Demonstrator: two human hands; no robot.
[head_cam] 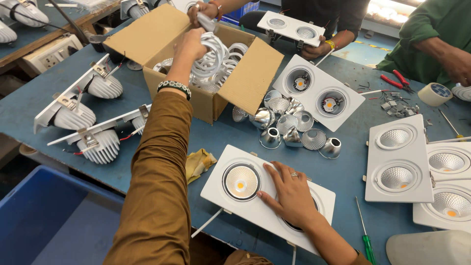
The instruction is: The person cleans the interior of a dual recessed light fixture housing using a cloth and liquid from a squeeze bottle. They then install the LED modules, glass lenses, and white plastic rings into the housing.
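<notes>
Your left hand (190,45) is reaching into the cardboard box (162,34), and its grip is closing around a bunch of white rings (212,58) just above the box. Your right hand (289,194) is lying flat and open on the white twin downlight (230,196) near you on the blue worktop (353,172). Shiny reflector cups (287,128) are sitting just beside the box.

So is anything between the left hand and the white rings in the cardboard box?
Nothing visible: the left hand is already closed on a bunch of white rings above the open cardboard box. Another person's hand reaches in just behind it.
</notes>
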